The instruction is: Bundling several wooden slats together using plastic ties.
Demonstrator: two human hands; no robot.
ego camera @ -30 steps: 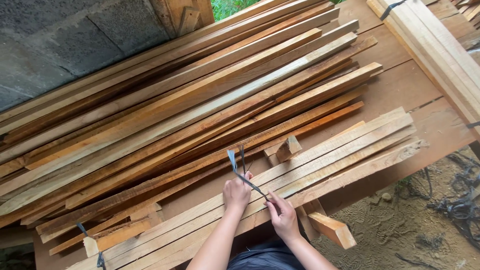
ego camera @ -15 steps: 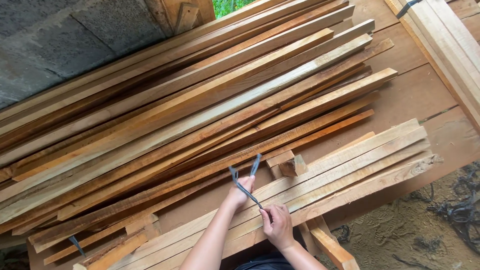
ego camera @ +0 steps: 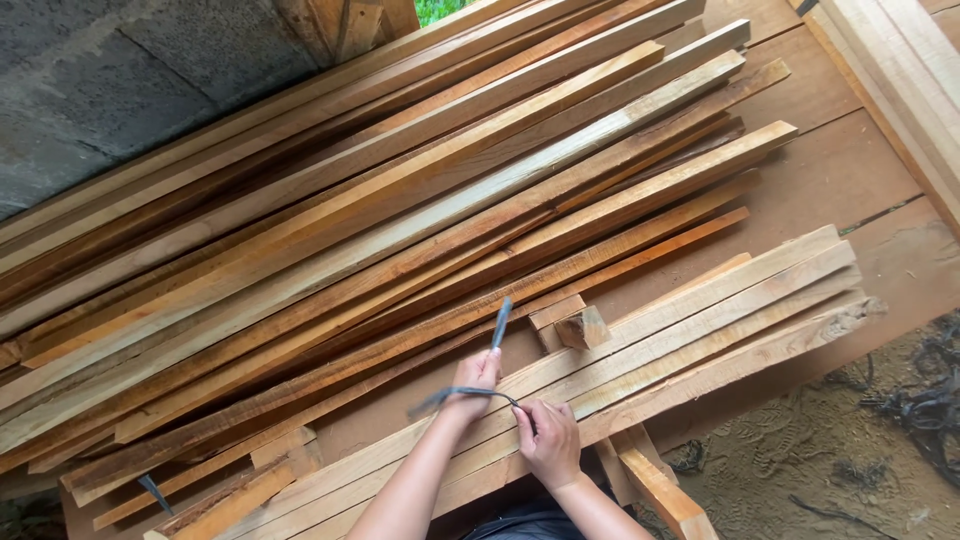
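My left hand (ego camera: 472, 382) and my right hand (ego camera: 548, 441) both grip a dark grey rubber strap (ego camera: 498, 325) on top of a bundle of pale wooden slats (ego camera: 700, 320) at the near edge of a wooden platform. One strap end stands up past my left fingers. Another end sticks out to the left, level with my left wrist. The stretch between my hands is pulled tight across the slats. A small wood block (ego camera: 582, 327) lies just beyond the bundle.
A big heap of long wooden battens (ego camera: 380, 220) covers the platform (ego camera: 840, 180) behind the bundle. More stacked planks (ego camera: 900, 70) lie at the top right. Short offcuts (ego camera: 655, 485) poke out below the platform. Dirt ground with dark cords (ego camera: 925, 410) lies right. A grey block wall (ego camera: 110, 80) stands at the top left.
The strap ends have shifted: one now sticks out left of my left wrist, the other stands higher. My hands stayed on the bundle and the view drifted slightly.
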